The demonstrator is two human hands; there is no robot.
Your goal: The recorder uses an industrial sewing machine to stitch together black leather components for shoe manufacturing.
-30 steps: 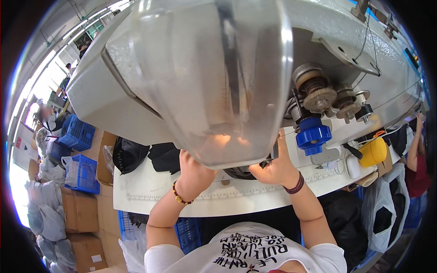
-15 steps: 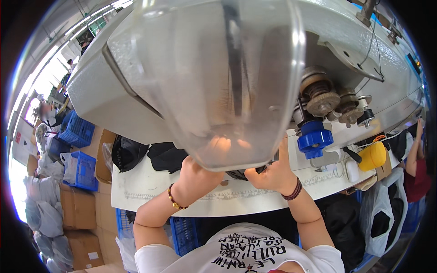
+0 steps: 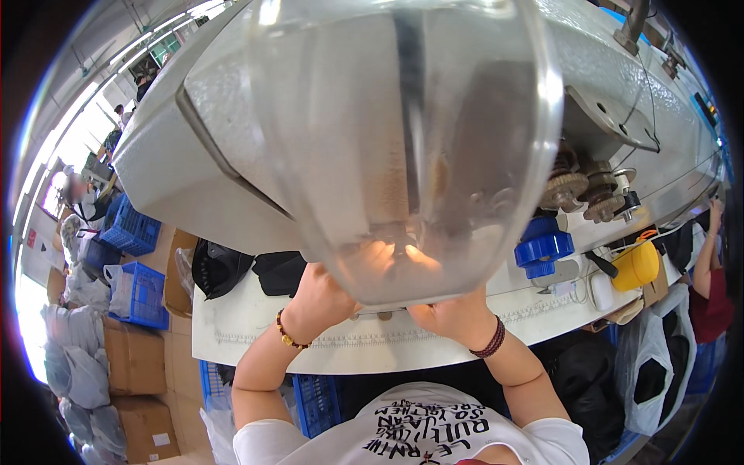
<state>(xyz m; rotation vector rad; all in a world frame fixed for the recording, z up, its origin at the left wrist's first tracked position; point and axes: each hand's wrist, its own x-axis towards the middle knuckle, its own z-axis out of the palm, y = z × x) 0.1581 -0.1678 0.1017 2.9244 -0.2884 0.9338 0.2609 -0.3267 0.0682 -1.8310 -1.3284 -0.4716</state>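
Note:
My left hand (image 3: 324,296) and my right hand (image 3: 459,319) reach in under a clear plastic guard (image 3: 480,209) on a large grey sewing machine (image 3: 194,167). Blurred through the plastic, the fingertips of both hands sit close together in warm light. The fingers look closed, but what is between them is dark and too blurred to make out. Both wrists hover just above the white table (image 3: 372,360). Left of my left hand lie flat black fabric pieces (image 3: 279,273) and a black cap (image 3: 219,267).
A blue knob (image 3: 542,246) and metal thread tensioners (image 3: 601,194) stick out at right. Beyond are a yellow container (image 3: 635,266) and a plastic bag (image 3: 655,364) of black material. A ruler strip (image 3: 535,313) runs along the table. Blue crates (image 3: 146,294) and cartons (image 3: 133,356) stand left.
My hands have drawn slightly apart, the left one shifting left. The black piece that showed beside my right hand is out of sight. The guard appears lower and further right in view.

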